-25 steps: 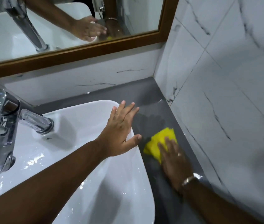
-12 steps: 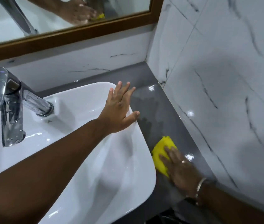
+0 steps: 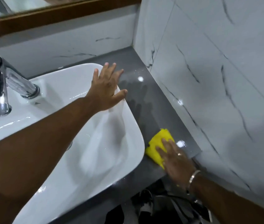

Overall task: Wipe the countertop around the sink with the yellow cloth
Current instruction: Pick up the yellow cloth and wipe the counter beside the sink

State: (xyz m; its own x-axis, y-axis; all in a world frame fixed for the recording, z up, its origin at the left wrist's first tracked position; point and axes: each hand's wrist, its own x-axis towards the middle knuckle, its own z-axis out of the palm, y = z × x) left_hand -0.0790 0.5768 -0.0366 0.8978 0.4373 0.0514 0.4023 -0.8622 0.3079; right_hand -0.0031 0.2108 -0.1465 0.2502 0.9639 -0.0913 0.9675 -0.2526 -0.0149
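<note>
The right hand [image 3: 175, 160] lies palm down, fingers [image 3: 166, 143] stretched out flat and close together, pressing on a folded bright yellow cloth [image 3: 158, 143]; it pins the cloth rather than curling around it. A ring shows on one finger and a silver metal bangle [image 3: 194, 175] circles the wrist. The cloth sits on the glossy dark grey stone tabletop [image 3: 146, 97], in the narrow strip between the right side of the white ceramic rectangular sink [image 3: 128, 126] and the white marble-veined tiled wall [image 3: 217, 78], close to the front edge of the tabletop and just beside the sink's near right corner. The left hand [image 3: 107, 89] reaches across the basin with its fingers spread wide and straight, holding nothing; its palm rests on the far right rim of the sink, with the fingertips [image 3: 106, 64] and thumb extending past the rim over the tabletop, though whether they touch the stone cannot be told. A chrome metal faucet [image 3: 0, 88] stands at the left side of the sink, and a brown wooden mirror frame [image 3: 63, 15] runs along the back wall above it.
</note>
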